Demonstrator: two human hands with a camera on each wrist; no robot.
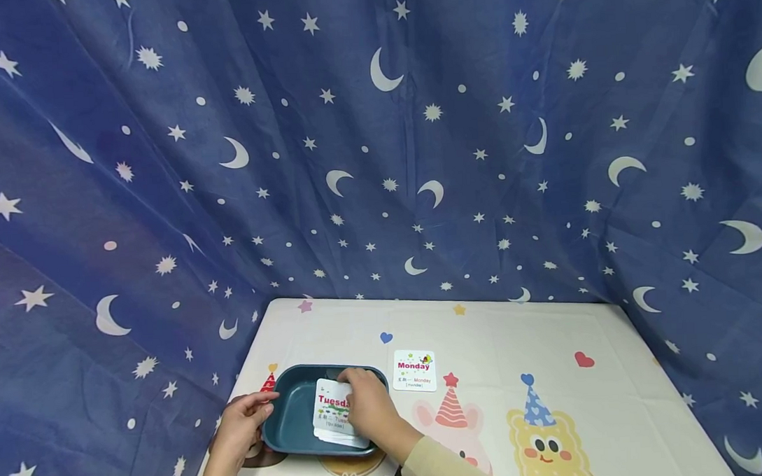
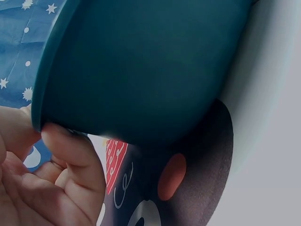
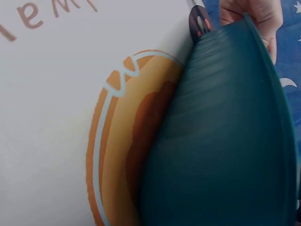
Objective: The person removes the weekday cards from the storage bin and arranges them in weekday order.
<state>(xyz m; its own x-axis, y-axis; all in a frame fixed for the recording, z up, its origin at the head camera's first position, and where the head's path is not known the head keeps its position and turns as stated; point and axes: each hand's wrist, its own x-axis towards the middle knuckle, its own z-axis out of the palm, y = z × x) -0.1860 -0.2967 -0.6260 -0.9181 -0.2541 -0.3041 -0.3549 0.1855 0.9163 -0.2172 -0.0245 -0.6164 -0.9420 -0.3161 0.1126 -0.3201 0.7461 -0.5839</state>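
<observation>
A dark teal tray (image 1: 293,427) stands at the table's near left. My left hand (image 1: 239,424) pinches its left rim between thumb and fingers, and in the left wrist view the thumb (image 2: 68,146) presses just under the lip. Over the tray's right half, my right hand (image 1: 374,410) grips the right edge of a white "Tuesday" card (image 1: 330,408), its fingers covering the end of the word. Beneath that card, the edges of more white cards (image 1: 340,439) show inside the tray. The right wrist view has the tray's outer side (image 3: 221,127), with the right hand out of sight.
A "Monday" card (image 1: 414,370) lies face up on the table, just right of the tray. The pale tablecloth (image 1: 485,346) bears printed cartoon figures. Behind and to the sides hangs a blue curtain (image 1: 416,160) with moons and stars.
</observation>
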